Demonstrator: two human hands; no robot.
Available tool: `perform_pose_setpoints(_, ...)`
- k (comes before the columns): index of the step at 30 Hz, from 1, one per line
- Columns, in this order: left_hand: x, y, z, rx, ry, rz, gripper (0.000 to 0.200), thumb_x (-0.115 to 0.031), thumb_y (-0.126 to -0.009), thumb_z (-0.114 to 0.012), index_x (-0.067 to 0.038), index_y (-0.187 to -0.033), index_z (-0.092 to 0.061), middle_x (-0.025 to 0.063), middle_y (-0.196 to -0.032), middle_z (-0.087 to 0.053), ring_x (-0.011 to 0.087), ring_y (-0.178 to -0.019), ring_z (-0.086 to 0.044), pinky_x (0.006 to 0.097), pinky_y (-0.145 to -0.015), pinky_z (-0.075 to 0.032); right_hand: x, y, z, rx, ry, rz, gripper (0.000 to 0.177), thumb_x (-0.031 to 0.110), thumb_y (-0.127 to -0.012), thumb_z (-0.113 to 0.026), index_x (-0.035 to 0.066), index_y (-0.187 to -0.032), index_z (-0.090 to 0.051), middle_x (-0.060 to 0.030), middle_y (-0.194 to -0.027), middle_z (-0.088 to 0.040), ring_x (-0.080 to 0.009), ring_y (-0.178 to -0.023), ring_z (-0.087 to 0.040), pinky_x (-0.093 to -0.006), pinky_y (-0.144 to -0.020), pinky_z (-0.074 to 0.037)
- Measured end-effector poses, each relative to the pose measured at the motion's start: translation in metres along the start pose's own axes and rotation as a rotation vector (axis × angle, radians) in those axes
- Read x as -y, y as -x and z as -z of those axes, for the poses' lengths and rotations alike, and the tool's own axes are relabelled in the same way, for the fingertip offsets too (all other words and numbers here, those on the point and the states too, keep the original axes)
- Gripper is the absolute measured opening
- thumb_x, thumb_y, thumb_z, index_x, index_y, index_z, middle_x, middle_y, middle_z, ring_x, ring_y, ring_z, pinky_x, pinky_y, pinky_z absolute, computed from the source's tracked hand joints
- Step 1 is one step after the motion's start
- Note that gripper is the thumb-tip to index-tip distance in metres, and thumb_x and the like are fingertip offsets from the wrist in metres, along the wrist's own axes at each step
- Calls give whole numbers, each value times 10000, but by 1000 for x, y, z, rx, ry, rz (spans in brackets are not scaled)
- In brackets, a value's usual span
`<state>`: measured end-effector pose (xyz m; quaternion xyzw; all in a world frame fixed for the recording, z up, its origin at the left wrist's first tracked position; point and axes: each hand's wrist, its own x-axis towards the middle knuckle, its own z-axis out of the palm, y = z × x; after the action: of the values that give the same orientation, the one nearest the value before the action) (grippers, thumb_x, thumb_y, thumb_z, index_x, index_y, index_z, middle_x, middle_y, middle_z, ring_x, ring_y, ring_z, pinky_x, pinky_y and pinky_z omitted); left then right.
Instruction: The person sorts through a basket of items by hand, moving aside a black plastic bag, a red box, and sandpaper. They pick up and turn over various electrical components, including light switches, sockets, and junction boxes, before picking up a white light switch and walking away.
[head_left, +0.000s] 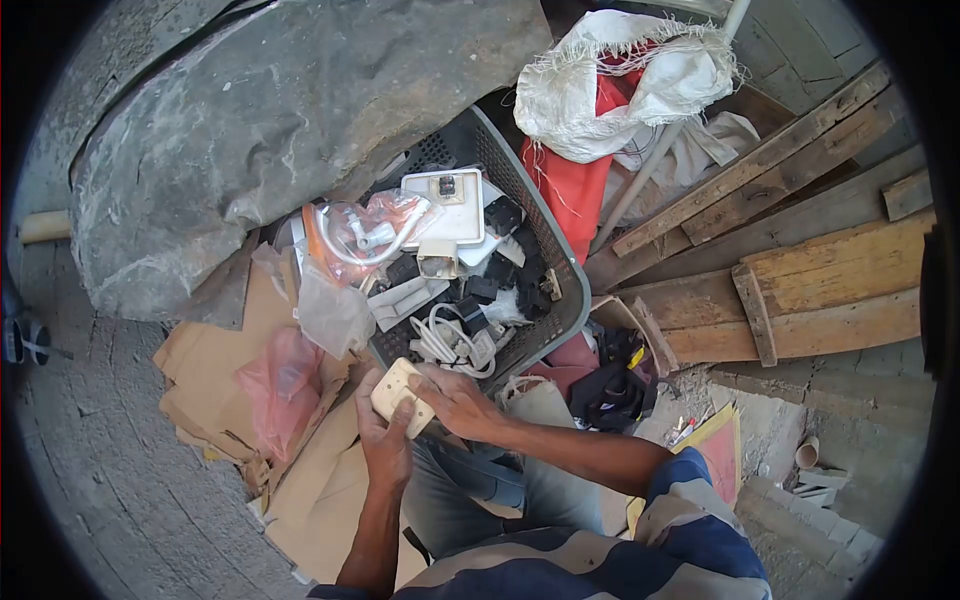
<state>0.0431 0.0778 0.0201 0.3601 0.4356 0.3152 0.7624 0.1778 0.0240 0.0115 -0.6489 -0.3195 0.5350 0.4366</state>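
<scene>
A cream-coloured plastic plate with small dark holes (399, 393), like a socket cover, is held just in front of the crate. My left hand (382, 445) grips it from below and the left, with the thumb across its lower face. The fingers of my right hand (460, 402) close on its right edge. Beyond them stands a dark plastic crate (562, 318) of electrical scrap. Nearest the hands in it is a coiled white cable (440, 340). Behind that lie a grey-white plastic strip (408, 302) and a white square panel (458, 222).
A grey tarp-covered mass (300, 110) borders the crate at the upper left. Flattened cardboard (225, 375) and a pink plastic bag (282, 385) lie left. Wooden planks (830, 300) and a white woven sack (570, 110) stand right; a box of dark items (612, 385) sits nearer.
</scene>
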Motion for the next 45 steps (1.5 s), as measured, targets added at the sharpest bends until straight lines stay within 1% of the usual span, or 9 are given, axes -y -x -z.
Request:
perform_pose_setpoints(2, -24, 25, -13, 15, 46, 100, 768, -31, -880, -682, -48, -1481, -205, 140, -1260, -520, 214, -1149, -542, 357, -992, -455, 16, 38, -6, -112, 4, 71, 355, 303, -1012, -457, -2, -1183, -519, -280, -960, -604, -470, -926, -590, -466, -781, -470)
perform_pose_setpoints(9, -11, 43, -65, 231, 309, 610, 348, -63, -907, -661, -18, -1227, -530, 102, -1144, -632, 201, -1057, -625, 347, -940, -501, 43, 128, 26, -312, -76, -214, 435, 279, -1008, -509, -5, -1332, -447, -212, -1164, -614, -279, -1095, -610, -381, -879, -506)
perform_pose_setpoints(15, -12, 38, -90, 172, 335, 626, 343, -36, -891, -668, -16, -1209, -543, 96, -1089, -647, 192, -985, -647, 350, -880, -539, 60, 164, 67, -426, -608, -397, 471, 245, -997, -559, -2, -1374, -421, -170, -1214, -606, -216, -1058, -635, -339, -904, -535)
perform_pose_setpoints(25, -35, 133, 106, -408, -4, 572, 353, -19, -900, -615, 32, -1234, -513, 141, -1121, -632, 256, -991, -665, 388, -821, -599, -134, 445, 250, -479, 772, -672, 311, 251, -904, -632, 35, -1126, -646, -174, -980, -705, -215, -719, -699, -358, -665, -547)
perform_pose_setpoints(31, -102, 315, 205, -637, -144, 621, 355, -82, -903, -624, 1, -1232, -519, 125, -1105, -637, 267, -977, -658, 403, -818, -596, 25, 515, 404, -1701, 866, -408, 597, 328, -886, -659, -3, -1355, -496, -286, -1265, -565, -424, -1122, -582, -453, -959, -459)
perform_pose_setpoints(37, -249, 372, 183, -561, -328, 496, 372, -225, -916, -637, -20, -1213, -548, 108, -1094, -643, 278, -958, -654, 466, -794, -579, 169, 566, 591, -1799, 1485, -346, 906, 567, -796, -703, 67, -1471, -363, -308, -1486, -329, -477, -1356, -343, -561, -1064, -352)
perform_pose_setpoints(40, -302, 339, 144, -521, -590, 346, 380, -259, -904, -669, -26, -1191, -583, 88, -1031, -657, 231, -897, -652, 403, -756, -570, 194, 558, 675, -1688, 1600, -220, 736, 468, -885, -634, 115, -1479, -379, -308, -1502, -308, -460, -1411, -261, -585, -1096, -296)
perform_pose_setpoints(43, -322, 292, 89, -486, -760, 150, 416, -292, -885, -706, -15, -1177, -600, 72, -974, -661, 187, -845, -650, 354, -725, -558, 232, 521, 664, -1833, 1483, -374, 820, 331, -796, -744, -10, -1446, -379, -297, -1469, -374, -406, -1353, -398, -472, -1074, -382)
perform_pose_setpoints(45, -322, 284, 24, -446, -826, 105, 409, -287, -885, -708, -11, -1167, -603, 71, -969, -658, 183, -834, -647, 346, -723, -556, 223, 513, 703, -1428, 1124, -693, 1109, 392, -757, -789, 65, -1551, -88, -238, -1601, -79, -443, -1466, -115, -534, -1165, -240)
